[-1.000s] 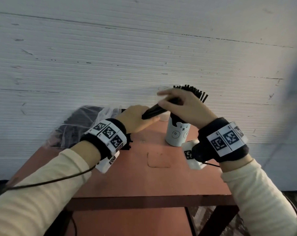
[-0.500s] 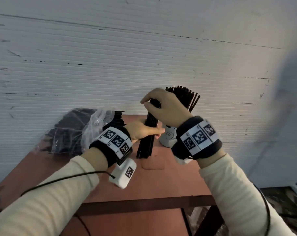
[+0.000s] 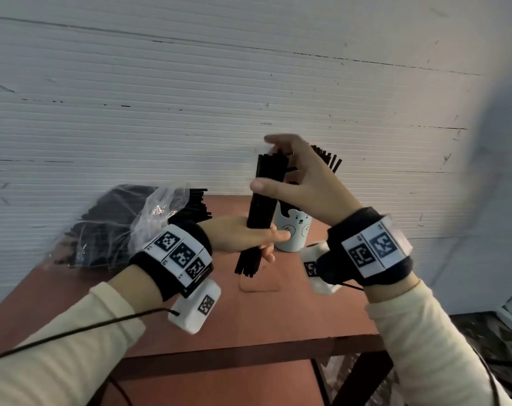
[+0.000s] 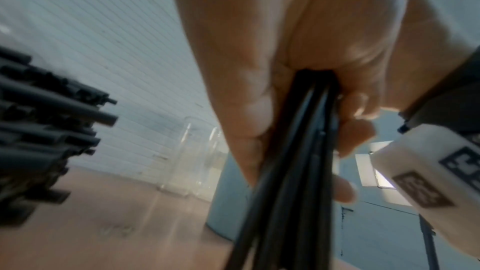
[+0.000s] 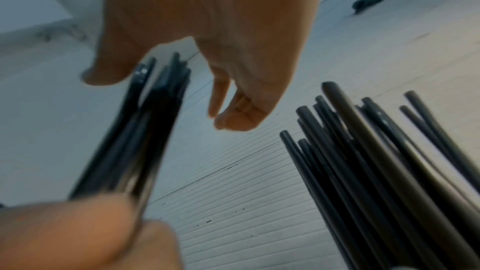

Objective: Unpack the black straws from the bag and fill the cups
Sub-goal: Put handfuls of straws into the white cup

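A bundle of black straws (image 3: 266, 194) stands nearly upright over the table, its lower ends just above the top. My left hand (image 3: 243, 235) grips it round the lower part; the left wrist view shows the fingers curled about the bundle (image 4: 285, 192). My right hand (image 3: 301, 183) is at the bundle's upper end, thumb against its side, fingers spread loosely over the tips (image 5: 168, 69). Just behind stands a pale cup with a bear face (image 3: 292, 230), full of black straws (image 5: 376, 161). The clear plastic bag (image 3: 117, 227) of straws lies at the back left.
The reddish-brown table (image 3: 278, 317) stands against a white ribbed wall (image 3: 248, 83). A clear glass cup (image 4: 192, 161) stands near the wall beyond my left hand. The table's front edge runs below my wrists, with floor to the right.
The bundle has gone from lying slanted between my hands to standing upright. My left hand now holds it lower down, and my right hand has loosened and moved up to its top.
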Available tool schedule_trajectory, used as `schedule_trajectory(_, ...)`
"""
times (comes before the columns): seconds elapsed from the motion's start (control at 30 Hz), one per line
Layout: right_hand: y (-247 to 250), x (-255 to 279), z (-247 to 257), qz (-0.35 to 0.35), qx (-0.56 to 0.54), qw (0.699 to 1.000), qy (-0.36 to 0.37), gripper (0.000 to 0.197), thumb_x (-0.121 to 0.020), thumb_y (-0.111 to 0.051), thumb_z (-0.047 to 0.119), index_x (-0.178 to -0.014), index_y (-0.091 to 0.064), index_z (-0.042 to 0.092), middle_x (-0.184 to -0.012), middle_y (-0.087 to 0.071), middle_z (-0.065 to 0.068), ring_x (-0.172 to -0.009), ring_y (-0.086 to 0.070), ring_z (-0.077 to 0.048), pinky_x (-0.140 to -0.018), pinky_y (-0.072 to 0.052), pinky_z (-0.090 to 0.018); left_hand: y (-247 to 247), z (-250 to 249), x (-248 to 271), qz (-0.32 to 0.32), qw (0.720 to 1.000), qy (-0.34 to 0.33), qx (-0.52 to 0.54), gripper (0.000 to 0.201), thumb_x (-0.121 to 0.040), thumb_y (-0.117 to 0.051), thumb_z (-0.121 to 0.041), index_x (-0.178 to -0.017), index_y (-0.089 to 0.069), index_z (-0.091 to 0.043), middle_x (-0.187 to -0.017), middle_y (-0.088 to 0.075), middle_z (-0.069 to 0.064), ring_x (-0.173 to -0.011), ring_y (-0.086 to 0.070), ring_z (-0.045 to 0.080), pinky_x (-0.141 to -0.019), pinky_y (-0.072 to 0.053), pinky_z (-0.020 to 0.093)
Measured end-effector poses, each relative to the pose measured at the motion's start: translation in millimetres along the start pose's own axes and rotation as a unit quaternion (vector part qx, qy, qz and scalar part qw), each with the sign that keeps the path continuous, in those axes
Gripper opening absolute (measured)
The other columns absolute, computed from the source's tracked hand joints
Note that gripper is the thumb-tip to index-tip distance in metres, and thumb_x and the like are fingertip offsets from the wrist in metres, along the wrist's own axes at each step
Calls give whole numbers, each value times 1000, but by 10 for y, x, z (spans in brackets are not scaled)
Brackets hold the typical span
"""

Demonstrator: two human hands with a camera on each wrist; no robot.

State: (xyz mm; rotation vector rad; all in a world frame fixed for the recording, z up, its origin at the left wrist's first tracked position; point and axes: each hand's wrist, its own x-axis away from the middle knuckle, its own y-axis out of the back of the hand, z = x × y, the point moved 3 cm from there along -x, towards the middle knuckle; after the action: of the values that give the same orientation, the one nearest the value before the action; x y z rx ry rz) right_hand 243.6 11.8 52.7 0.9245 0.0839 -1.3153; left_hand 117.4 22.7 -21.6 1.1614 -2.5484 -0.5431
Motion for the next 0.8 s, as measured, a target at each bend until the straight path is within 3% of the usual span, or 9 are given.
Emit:
schedule_trajectory(0.07, 1, 60, -45, 79, 6, 997, -21, 60, -66, -79, 53, -118, -59, 32, -102, -55, 13, -90, -57, -8, -78, -49, -22, -72, -85, 34, 60, 998, -10, -32, 42, -97, -54, -34, -62, -49, -13, -72, -58, 4, -90, -70, 21, -93, -50, 30)
schedule_trajectory(0.13, -42, 124, -82, 148, -4, 989, -26, 34, -75, -81, 33, -105, -68, 22, -81, -57, 10, -77, -57, -5, -71, -45, -16, -129, -135, 20, 73, 996, -19, -39, 39, -96, -58, -29, -61, -55, -12, -70, -62, 4, -84, -69, 22, -87, -52, 27)
schedule_trajectory(0.2, -31, 160, -89, 155, 1, 988, -19, 14, -82, -77, 20, -89, -70, 10, -75, -64, 4, -79, -64, -7, -71, -49, -18, -180, -163, -16, 67, 996, -27, -48, 33, -94, -61, -32, -70, -62, -9, -76, -67, 7, -82, -67, 20, -85, -53, 27)
schedule_trajectory(0.3, 173, 126, -96, 86, -5, 996, -13, 15, -86, -72, 16, -78, -66, 3, -65, -62, 9, -67, -61, -1, -63, -46, -13, -177, -147, -121, -6, 997, -38, -64, 35, -82, -72, -45, -102, -64, -17, -97, -70, 3, -88, -68, 12, -86, -53, 28)
schedule_trajectory(0.37, 401, 31, -114, 13, -6, 1000, -16, 17, -86, -71, 15, -78, -64, 2, -59, -58, 15, -57, -55, 3, -56, -40, -9, -98, -110, -212, -121, 992, -26, -22, 65, -69, -81, -49, -120, -49, -25, -108, -66, -4, -96, -65, 7, -82, -55, 26)
schedule_trajectory(0.47, 746, -145, -140, -97, -26, 995, -11, 14, -85, -71, 13, -79, -62, 4, -55, -56, 17, -49, -51, 3, -48, -36, -7, -46, -26, -396, -239, 969, -12, 69, 89, -64, -87, -39, -126, -24, -27, -115, -55, -1, -102, -59, 9, -79, -50, 24)
schedule_trajectory(0.57, 958, -305, -220, -152, -34, 988, -23, 15, -84, -71, 17, -81, -63, 5, -67, -59, 0, -50, -48, -2, -44, -35, -14, -10, 16, -666, -235, 968, 5, 86, 115, -62, -90, -33, -142, -6, -26, -118, -47, -8, -111, -52, 10, -99, -44, 32)
schedule_trajectory(0.63, 1004, -392, -289, -151, -23, 988, -33, 15, -83, -72, 20, -78, -62, 9, -71, -60, -6, -51, -47, -9, -43, -34, -18, 33, 27, -825, -220, 973, 14, 63, 134, -48, -91, -41, -146, -1, -31, -133, -43, -8, -123, -47, 14, -107, -40, 38)
schedule_trajectory(0.8, 986, -532, -427, -125, 44, 990, -36, 15, -84, -71, 20, -75, -63, 11, -61, -57, 11, -52, -52, 2, -48, -38, -11, 140, 129, -1069, -181, 983, 27, 16, 107, -40, -92, -44, -133, -41, -34, -121, -60, -11, -116, -57, 13, -100, -49, 40)
